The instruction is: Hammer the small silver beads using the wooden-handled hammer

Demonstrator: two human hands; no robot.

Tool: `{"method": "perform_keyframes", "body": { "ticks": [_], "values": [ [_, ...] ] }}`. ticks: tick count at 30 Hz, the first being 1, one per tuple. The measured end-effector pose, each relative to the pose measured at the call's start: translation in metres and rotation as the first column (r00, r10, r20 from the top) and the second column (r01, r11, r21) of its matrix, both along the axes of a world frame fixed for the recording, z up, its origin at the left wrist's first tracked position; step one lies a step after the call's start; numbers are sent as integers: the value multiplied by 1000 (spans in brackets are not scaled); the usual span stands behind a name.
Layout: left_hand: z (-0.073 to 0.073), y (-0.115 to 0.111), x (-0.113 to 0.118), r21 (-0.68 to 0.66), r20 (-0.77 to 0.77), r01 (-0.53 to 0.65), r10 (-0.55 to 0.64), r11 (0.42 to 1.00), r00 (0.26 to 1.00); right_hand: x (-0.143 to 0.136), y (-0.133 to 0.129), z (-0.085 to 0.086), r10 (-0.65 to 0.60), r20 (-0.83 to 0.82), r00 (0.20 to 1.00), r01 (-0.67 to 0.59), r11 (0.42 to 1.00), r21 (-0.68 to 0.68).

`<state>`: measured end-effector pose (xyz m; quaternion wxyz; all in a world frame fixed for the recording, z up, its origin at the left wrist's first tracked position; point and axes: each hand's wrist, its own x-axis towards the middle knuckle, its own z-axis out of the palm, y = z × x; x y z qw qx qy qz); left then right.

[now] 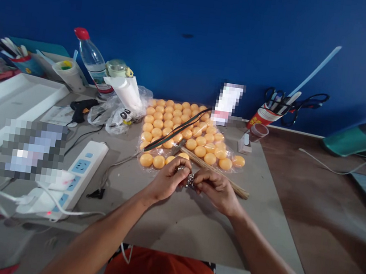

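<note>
Close together above the desk's middle, my left hand and my right hand both have their fingers closed on a small shiny silvery piece. It looks like a bunched chain or beadwork, but most of it is hidden by the fingers. Just beyond the hands lie many round orange balls in clear plastic wrap. A hammer with a wooden handle rests against them, slanting down to the right behind my right hand. Across the balls runs a dark strap.
At left are a white power strip with cables, a black glue gun, a white tray and a red-capped bottle. A red pen cup with scissors stands at the back right. Farther right lies a teal bottle.
</note>
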<state>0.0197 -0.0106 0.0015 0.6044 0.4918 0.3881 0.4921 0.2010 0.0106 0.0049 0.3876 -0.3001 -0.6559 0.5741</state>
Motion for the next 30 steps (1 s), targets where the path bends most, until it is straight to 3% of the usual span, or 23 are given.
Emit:
{"method": "perform_keyframes", "body": {
  "ticks": [14, 20, 30],
  "values": [
    [1, -1, -2, 44, -59, 74, -71, 996, 996, -3, -1, 1, 22, -46, 999, -21, 999, 30],
    [3, -4, 1, -63, 4, 82, -82, 995, 997, -4, -2, -1, 42, -110, 993, -40, 999, 27],
    [3, -4, -1, -76, 82, 99, -92, 992, 992, -3, 1, -5, 1, -102, 995, 3, 999, 36]
  ]
}}
